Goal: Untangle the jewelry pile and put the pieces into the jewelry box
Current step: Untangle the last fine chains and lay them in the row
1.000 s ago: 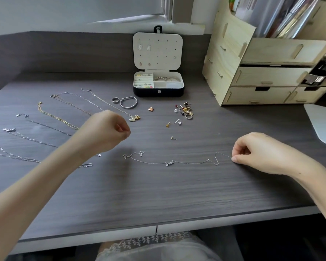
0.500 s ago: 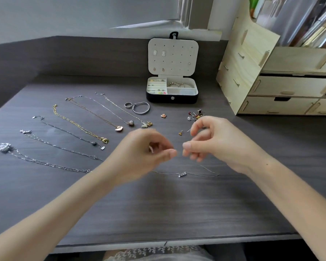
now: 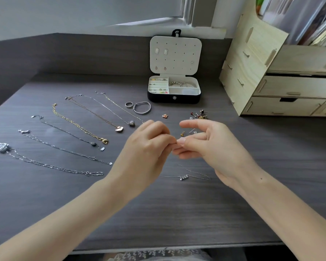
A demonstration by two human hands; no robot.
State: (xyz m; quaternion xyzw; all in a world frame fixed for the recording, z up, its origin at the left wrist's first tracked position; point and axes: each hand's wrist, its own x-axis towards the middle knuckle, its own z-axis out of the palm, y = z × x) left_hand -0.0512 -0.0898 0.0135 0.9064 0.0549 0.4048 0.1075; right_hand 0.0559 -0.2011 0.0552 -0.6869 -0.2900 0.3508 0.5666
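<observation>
A thin silver necklace [image 3: 184, 177] with a small stone pendant hangs in a loop down to the desk below my hands. My left hand [image 3: 147, 146] and my right hand [image 3: 201, 142] meet fingertip to fingertip above it, each pinching one end of its chain. The black jewelry box [image 3: 174, 98] stands open at the back, its white lid upright with earrings pinned on it and its tray holding rings and bracelets. Several necklaces [image 3: 79, 127] lie stretched out in rows on the left of the desk.
A ring [image 3: 129, 105] and a silver bangle [image 3: 142, 108] lie in front of the box. Loose earrings [image 3: 199, 115] are scattered behind my right hand. A wooden drawer organizer [image 3: 279, 80] stands at the right. The desk's front edge [image 3: 177, 246] runs close to me.
My hands came together from far apart, lifting the ends of the thin necklace off the desk. Now the fingertips touch, and the chain hangs doubled beneath them.
</observation>
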